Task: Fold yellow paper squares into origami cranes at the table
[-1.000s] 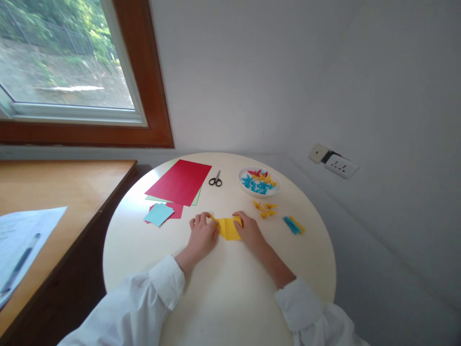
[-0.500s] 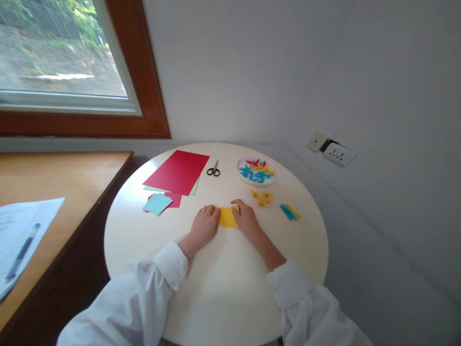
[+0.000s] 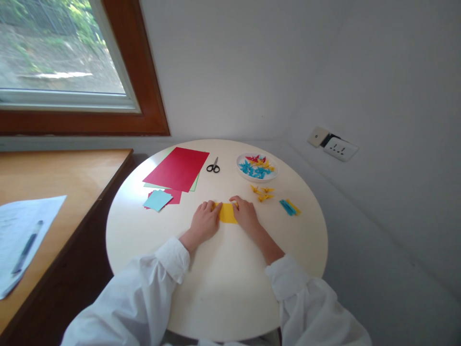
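Note:
A piece of yellow paper (image 3: 228,213) lies on the white round table between my two hands, its side edges hidden under the fingers. My left hand (image 3: 205,220) is closed on its left side, thumb resting on the top near the upper edge. My right hand (image 3: 246,214) pinches the right side, with the thumb on the paper and the index finger curved at the upper corner. Just beyond my right hand sit several small folded yellow paper cranes (image 3: 262,193).
A white dish (image 3: 258,179) of blue, yellow and red cranes stands at the back right. Scissors (image 3: 213,166), red sheets (image 3: 176,168), light-blue paper squares (image 3: 157,200) and folded blue and yellow strips (image 3: 289,207) lie around. A wooden desk (image 3: 65,175) stands at left.
My left thumb has slid slightly right along the yellow paper's upper edge. Both hands keep hold of it. The whole view has shifted slightly.

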`<state>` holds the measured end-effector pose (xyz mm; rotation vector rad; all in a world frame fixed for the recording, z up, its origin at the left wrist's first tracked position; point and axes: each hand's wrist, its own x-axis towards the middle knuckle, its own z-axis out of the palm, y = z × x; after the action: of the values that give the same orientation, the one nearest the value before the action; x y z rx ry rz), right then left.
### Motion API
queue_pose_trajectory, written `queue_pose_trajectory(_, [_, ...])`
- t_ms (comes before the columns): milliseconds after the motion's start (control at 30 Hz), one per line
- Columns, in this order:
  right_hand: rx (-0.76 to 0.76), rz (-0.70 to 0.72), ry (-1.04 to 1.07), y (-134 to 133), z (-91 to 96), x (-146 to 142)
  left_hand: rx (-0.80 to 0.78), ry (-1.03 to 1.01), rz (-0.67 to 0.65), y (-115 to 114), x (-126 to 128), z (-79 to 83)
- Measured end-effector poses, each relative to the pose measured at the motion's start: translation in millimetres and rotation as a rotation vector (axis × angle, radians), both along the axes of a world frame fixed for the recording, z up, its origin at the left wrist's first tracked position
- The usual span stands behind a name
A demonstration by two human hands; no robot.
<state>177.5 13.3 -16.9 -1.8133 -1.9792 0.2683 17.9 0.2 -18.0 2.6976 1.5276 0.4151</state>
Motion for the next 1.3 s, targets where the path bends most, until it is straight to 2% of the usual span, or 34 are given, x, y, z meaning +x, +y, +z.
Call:
queue_pose_trajectory(433, [0.007,0.017,0.035,3,-7.6,3,0.076,0.001,0.012,1,1,-8.9])
queue_pose_trajectory(733, [0.045,-0.047,0.107,5,-9.4,4,0.091,-0.014,-0.002,2,0,-12.9])
queue_pose_trajectory(1300, [0.000,-0.020,0.040,4,-6.9,2,0.091,-0.019,0.004,1,1,-12.2])
